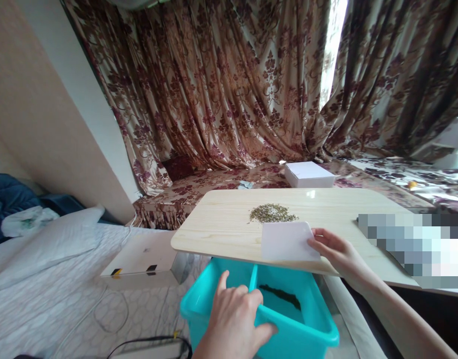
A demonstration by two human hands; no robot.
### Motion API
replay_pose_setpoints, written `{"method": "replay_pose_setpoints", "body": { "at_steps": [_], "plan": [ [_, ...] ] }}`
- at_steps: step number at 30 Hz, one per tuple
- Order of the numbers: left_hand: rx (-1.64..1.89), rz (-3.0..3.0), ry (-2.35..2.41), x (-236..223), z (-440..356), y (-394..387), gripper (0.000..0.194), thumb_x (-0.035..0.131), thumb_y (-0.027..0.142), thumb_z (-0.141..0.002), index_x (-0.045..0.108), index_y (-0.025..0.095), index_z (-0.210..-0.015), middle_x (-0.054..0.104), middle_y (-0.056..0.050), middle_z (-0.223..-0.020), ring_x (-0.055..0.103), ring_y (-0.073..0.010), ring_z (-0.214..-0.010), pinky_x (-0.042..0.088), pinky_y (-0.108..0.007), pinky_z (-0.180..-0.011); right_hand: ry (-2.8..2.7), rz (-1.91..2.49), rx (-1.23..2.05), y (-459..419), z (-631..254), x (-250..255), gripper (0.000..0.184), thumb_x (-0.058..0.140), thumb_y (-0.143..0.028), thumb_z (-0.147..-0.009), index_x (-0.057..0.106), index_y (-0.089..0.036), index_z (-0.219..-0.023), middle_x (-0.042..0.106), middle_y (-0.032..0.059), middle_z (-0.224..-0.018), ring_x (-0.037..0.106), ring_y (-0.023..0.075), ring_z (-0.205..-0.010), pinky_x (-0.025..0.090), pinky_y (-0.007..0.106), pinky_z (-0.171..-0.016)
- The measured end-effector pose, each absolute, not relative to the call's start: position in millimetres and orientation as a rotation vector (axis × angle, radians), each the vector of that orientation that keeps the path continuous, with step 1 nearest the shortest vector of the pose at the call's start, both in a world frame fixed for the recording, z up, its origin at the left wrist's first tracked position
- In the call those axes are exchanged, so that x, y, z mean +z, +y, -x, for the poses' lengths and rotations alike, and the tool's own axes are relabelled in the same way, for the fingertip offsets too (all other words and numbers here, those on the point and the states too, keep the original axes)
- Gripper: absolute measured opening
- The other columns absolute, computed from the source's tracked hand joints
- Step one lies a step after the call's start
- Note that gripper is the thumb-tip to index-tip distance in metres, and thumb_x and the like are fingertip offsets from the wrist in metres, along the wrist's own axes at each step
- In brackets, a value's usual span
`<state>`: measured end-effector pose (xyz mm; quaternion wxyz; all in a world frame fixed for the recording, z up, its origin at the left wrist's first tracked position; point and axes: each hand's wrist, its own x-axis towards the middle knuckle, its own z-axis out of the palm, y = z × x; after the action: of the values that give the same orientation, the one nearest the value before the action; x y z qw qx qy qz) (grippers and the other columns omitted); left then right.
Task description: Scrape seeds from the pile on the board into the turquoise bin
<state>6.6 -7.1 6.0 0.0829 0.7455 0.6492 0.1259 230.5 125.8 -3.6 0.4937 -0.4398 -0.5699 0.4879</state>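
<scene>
My right hand (335,249) pinches the right edge of a thin white rectangular card (286,242), which stands tilted near the table's front edge. Just behind the card, a loose pile of small greenish-brown grains (272,213) is spread on the pale wooden tabletop (214,224). Below that edge sits a turquoise two-compartment bin (299,329). My left hand (236,311) grips the bin where its divider meets the near rim, one finger sticking up and the thumb outside. A dark strip of material (281,295) lies in the right compartment; my hand partly hides the left one.
A white box (310,173) stands behind the table, and a larger white case (146,259) lies on the bed (34,299) at left. A pixelated object (419,249) rests on the table's right side. Cables (150,340) run near the bin. Patterned curtains (232,85) hang behind.
</scene>
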Motion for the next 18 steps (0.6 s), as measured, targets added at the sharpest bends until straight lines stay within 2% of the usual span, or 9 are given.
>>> {"method": "replay_pose_setpoints", "body": {
  "at_steps": [5,10,14,18],
  "plan": [
    [0.297,-2.31,1.793,1.8,-39.9,4.9,0.026,0.064,0.045,-0.069,0.064,0.022,-0.081,0.062,-0.002,-0.076,0.058,-0.0207,-0.082,0.022,-0.044,-0.101,-1.187,1.192,0.922,132.9,-275.1,-5.2,0.037,0.074,-0.045,-0.051,0.063,-0.019,-0.075,0.068,0.0046,-0.07,0.06,0.0173,-0.058,0.044,0.024,-0.046],
    [0.274,-2.228,1.811,-6.7,-65.7,14.6,0.028,0.062,0.045,-0.069,0.065,0.022,-0.084,0.063,-0.005,-0.083,0.056,-0.0237,-0.088,0.03,-0.043,-0.096,-1.018,1.292,0.677,151.1,-292.3,-14.7,0.028,0.07,-0.035,-0.057,0.064,-0.019,-0.079,0.069,0.0043,-0.073,0.063,0.0183,-0.063,0.047,0.025,-0.049],
    [0.316,-2.222,1.827,-10.2,-66.9,14.2,0.03,0.063,0.046,-0.068,0.065,0.022,-0.085,0.063,-0.003,-0.084,0.057,-0.0213,-0.088,0.022,-0.044,-0.103,-1.034,1.305,0.647,159.3,-279.2,-15.5,0.026,0.067,-0.034,-0.06,0.063,-0.017,-0.08,0.07,0.0052,-0.071,0.065,0.0197,-0.066,0.048,0.024,-0.049],
    [0.299,-2.241,1.821,-6.8,-66.8,12.7,0.029,0.061,0.046,-0.069,0.065,0.021,-0.084,0.063,-0.003,-0.081,0.058,-0.0207,-0.088,0.015,-0.045,-0.106,-1.069,1.264,0.668,163.6,-265.1,-14.5,0.021,0.064,-0.032,-0.063,0.06,-0.019,-0.078,0.07,0.0051,-0.074,0.066,0.0209,-0.074,0.051,0.027,-0.06]
  ]
}}
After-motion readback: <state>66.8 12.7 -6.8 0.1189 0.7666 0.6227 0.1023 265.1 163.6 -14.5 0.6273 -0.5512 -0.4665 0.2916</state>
